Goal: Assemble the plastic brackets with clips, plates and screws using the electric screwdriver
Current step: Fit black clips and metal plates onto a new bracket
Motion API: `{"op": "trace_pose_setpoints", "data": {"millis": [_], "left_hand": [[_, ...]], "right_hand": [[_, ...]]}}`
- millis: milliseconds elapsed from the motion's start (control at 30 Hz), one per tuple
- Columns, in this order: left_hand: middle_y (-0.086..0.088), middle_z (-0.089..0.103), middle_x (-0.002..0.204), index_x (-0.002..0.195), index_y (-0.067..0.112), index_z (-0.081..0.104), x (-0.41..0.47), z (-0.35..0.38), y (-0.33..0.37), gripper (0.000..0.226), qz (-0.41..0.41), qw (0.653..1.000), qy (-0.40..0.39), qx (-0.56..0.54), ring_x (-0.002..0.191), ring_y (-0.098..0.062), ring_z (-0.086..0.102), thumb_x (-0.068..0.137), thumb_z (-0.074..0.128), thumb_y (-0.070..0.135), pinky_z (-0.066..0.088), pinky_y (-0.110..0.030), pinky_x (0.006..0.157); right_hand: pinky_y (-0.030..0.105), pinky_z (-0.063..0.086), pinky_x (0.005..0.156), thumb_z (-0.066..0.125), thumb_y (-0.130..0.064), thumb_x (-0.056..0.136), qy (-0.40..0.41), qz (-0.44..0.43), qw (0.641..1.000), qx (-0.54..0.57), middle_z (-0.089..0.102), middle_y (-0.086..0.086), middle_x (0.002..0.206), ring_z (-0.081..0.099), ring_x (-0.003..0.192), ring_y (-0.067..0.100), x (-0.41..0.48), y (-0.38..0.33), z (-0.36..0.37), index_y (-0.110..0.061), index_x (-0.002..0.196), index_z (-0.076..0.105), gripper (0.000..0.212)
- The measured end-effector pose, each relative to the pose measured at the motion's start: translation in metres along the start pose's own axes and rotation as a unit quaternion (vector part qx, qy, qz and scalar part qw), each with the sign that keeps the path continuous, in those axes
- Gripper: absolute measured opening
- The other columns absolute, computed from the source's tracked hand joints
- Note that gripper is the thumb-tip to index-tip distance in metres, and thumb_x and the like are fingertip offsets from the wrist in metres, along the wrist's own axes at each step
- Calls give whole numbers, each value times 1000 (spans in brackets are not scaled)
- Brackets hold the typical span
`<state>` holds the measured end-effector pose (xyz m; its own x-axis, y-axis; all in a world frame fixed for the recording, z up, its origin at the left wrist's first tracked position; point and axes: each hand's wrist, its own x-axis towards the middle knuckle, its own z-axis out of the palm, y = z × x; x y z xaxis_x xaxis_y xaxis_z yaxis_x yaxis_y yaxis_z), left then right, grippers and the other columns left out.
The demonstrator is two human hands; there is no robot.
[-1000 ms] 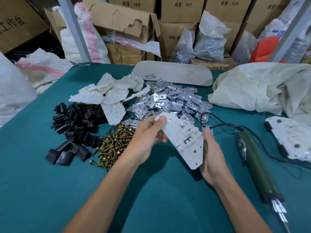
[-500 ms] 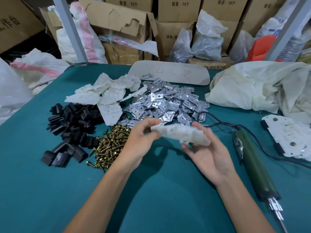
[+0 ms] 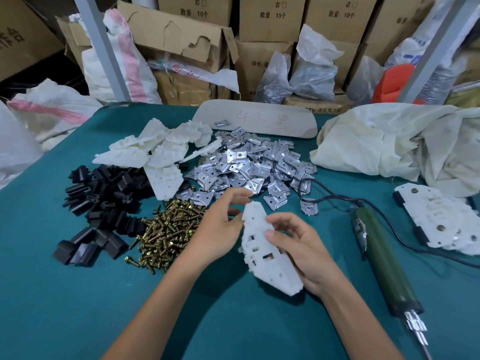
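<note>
My right hand (image 3: pixel 305 249) grips a white plastic bracket (image 3: pixel 262 253) above the green table, thumb on its face and fingers behind it. My left hand (image 3: pixel 220 227) sits at the bracket's upper left edge, fingers loosely bent and touching it near the top. Behind lie a pile of white brackets (image 3: pixel 161 154), a heap of metal plates (image 3: pixel 249 165), black clips (image 3: pixel 104 193) and brass screws (image 3: pixel 168 229). The green electric screwdriver (image 3: pixel 384 258) lies on the table to the right, bit pointing toward me.
Assembled brackets (image 3: pixel 441 219) rest at the right edge. A crumpled cream cloth (image 3: pixel 389 141) covers the back right. A beige panel (image 3: pixel 259 118) lies beyond the plates. The screwdriver's black cord (image 3: pixel 327 196) loops across the table. Cardboard boxes and sacks stand behind the table.
The bracket has been turned over from flat and sideways to upright with its holed face toward me. It now rests mainly in my right hand, and my left hand has loosened at its top.
</note>
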<state>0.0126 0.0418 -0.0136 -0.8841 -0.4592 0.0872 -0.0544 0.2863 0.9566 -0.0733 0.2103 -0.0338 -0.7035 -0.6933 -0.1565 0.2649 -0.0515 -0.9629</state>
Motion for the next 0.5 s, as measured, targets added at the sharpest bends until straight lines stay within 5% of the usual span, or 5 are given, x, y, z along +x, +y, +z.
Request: {"op": "trace_pose_setpoints", "data": {"millis": [100, 233, 500], "left_hand": [[23, 59, 117, 123, 38, 58, -2, -22, -6, 30, 14, 993, 22, 116, 104, 10, 54, 100, 58, 18, 41, -9, 85], [20, 57, 128, 129, 37, 58, -7, -62, -18, 30, 31, 960, 39, 275, 121, 0, 47, 100, 57, 32, 38, -28, 103], [1, 62, 130, 126, 22, 62, -7, -123, -32, 25, -47, 934, 170, 311, 126, -21, 52, 101, 57, 23, 43, -42, 106]], "right_hand": [[21, 50, 63, 75, 0, 89, 66, -48, 989, -120, 58, -16, 78, 55, 62, 7, 2, 3, -2, -31, 90, 72, 31], [16, 46, 64, 73, -9, 86, 105, -115, 941, -299, 56, -14, 83, 48, 58, 5, 1, 12, 0, -41, 89, 68, 33], [10, 42, 63, 72, -4, 88, 45, -147, 932, -327, 62, -20, 92, 57, 78, 1, 0, 16, -2, -42, 90, 67, 39]]}}
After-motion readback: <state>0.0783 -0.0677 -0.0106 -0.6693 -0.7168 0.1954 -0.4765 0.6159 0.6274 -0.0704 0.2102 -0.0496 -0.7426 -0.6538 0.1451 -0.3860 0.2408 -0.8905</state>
